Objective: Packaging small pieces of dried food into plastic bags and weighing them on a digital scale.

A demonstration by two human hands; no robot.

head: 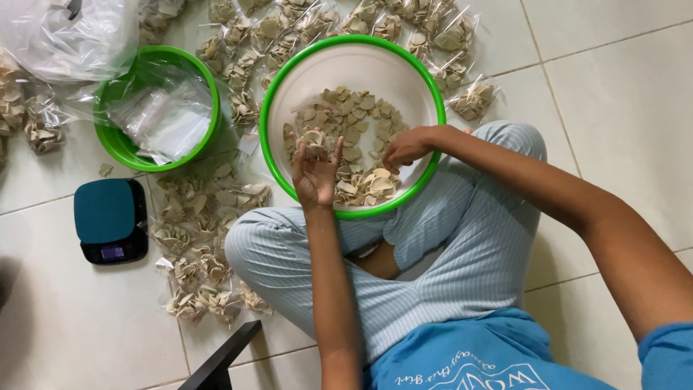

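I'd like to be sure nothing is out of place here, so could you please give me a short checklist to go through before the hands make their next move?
1. Left hand loaded: ok, it is raised palm up over the big bowl with a few chips on the fingers.
2. Right hand on the chips: ok, its fingers dip into the pile.
3. Chips left in the big bowl: ok, plenty.
4. Empty bags within reach: ok, a stack lies in the small bowl.
5. Scale free: ok, nothing on its platform; its reading is too small to tell.
6. Filled bags sealed: cannot tell.
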